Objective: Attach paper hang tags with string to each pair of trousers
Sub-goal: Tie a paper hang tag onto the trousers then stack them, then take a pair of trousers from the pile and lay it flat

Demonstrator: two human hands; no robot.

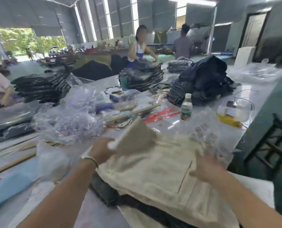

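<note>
A: Your left hand (102, 149) gripped the cream trousers (155, 168) by their lifted far-left corner?
B: Yes. Right hand (206, 168) was blurred, grip unclear, at their right edge. Trousers lay between both hands, running toward you.

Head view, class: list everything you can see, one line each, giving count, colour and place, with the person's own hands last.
Cream trousers: one pair, cream, nearest on the table, one corner lifted.
Dark trousers: at least one pair, black, under the cream pair.
Folded stacks: several, dark, far left and centre.
Loose heap: one, navy, far right.
Bottle: one, clear with green label, upright, centre right.
Plastic bags: many, clear, left of centre.
Red strips: a bundle, left of the bottle.
Stool: one, dark, right of the table.
Workers: two, beyond the table.
Left hand: grips the lifted corner; bangle on wrist.
Right hand: blurred, over the cream trousers.
</note>
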